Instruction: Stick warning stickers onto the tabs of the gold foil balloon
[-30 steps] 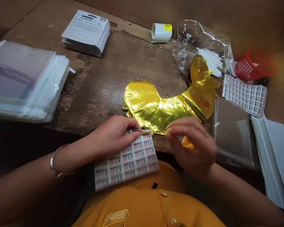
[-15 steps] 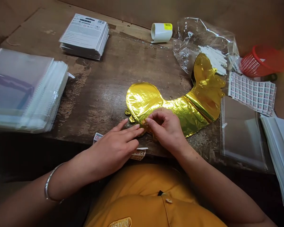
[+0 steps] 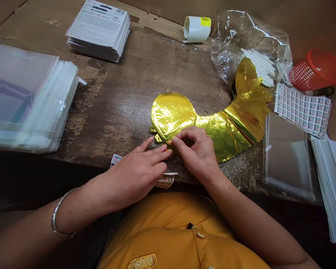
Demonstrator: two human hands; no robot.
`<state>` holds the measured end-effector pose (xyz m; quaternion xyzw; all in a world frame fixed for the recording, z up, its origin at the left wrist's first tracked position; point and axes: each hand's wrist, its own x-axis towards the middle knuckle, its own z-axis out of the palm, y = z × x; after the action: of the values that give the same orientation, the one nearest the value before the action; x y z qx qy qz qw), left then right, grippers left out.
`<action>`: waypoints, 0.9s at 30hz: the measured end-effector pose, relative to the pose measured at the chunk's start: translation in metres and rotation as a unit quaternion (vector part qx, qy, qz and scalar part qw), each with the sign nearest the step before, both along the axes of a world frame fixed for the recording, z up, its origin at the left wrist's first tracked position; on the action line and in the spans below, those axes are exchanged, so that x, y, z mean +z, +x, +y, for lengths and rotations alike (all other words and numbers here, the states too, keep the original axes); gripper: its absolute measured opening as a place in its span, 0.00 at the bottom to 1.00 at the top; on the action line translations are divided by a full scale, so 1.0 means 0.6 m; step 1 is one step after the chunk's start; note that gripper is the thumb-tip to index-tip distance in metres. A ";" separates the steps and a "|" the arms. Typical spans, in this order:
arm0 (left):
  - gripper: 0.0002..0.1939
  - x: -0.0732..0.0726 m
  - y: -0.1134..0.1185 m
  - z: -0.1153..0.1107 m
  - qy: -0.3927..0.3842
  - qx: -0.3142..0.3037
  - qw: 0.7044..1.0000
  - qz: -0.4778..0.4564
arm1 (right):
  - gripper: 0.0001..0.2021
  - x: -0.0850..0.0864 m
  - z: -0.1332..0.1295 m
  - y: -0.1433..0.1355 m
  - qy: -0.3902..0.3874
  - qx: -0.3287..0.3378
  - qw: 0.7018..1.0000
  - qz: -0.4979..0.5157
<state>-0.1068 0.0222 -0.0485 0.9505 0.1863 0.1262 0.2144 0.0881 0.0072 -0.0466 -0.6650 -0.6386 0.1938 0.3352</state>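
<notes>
A flattened gold foil balloon [image 3: 212,123] lies on the worn wooden table [image 3: 123,104] in front of me. My right hand [image 3: 197,153] has its thumb and fingers pinched together on the balloon's near edge. My left hand [image 3: 140,172] lies flat with the fingers stretched out, the fingertips touching the same spot on the balloon's edge. Under the left hand, at the table's front edge, lies a sheet of small stickers [image 3: 165,181], mostly hidden by the hand.
A thick stack of clear sleeves [image 3: 30,104] lies at the left and a stack of printed cards [image 3: 100,30] behind it. At the back are a label roll [image 3: 197,29], a plastic bag of white sticks [image 3: 257,61] and a red basket [image 3: 319,69]. At the right are another sticker sheet [image 3: 304,110], a clear sleeve [image 3: 287,157] and white cards [image 3: 330,179].
A second ago my left hand held the sticker sheet up while the right hand was raised beside it. Both hands then came down onto the balloon's near edge, the sheet now under my left hand.
</notes>
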 end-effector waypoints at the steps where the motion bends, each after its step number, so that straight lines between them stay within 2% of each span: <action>1: 0.08 0.001 0.000 0.000 0.000 0.000 1.000 -0.001 | 0.05 -0.001 0.000 -0.001 0.002 -0.002 1.000 -0.004; 10: 0.07 0.004 0.002 -0.002 0.005 -0.005 1.000 -0.002 | 0.05 -0.015 -0.006 -0.005 0.037 -0.022 0.997 -0.058; 15: 0.06 0.003 0.004 -0.002 0.009 -0.003 1.000 -0.005 | 0.04 -0.021 -0.005 -0.011 0.029 -0.048 0.987 -0.151; 17: 0.06 0.002 0.005 0.000 0.007 0.001 1.000 -0.007 | 0.09 -0.017 -0.002 -0.007 0.039 -0.067 0.979 -0.190; 20: 0.06 0.001 0.007 0.001 -0.005 0.003 1.000 -0.007 | 0.07 -0.001 -0.007 0.005 0.102 -0.069 0.967 -0.224; 21: 0.06 0.001 0.007 0.002 -0.008 0.002 1.000 -0.006 | 0.08 0.005 -0.013 0.008 0.125 -0.043 0.964 -0.230; 23: 0.07 0.001 0.006 0.002 -0.008 0.003 1.000 -0.006 | 0.10 0.014 -0.027 0.011 0.135 0.059 0.961 -0.233; 25: 0.08 0.004 0.001 0.001 0.002 0.003 1.000 -0.005 | 0.12 0.014 -0.042 0.012 0.105 0.168 0.953 -0.231; 27: 0.08 0.008 -0.006 0.001 0.012 0.002 1.000 0.000 | 0.14 0.006 -0.050 0.014 0.085 0.215 0.944 -0.236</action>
<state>-0.1102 0.0225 -0.0436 0.9526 0.1870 0.1287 0.2027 0.0967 -0.0229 -0.0432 -0.5075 -0.8413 0.0436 0.1807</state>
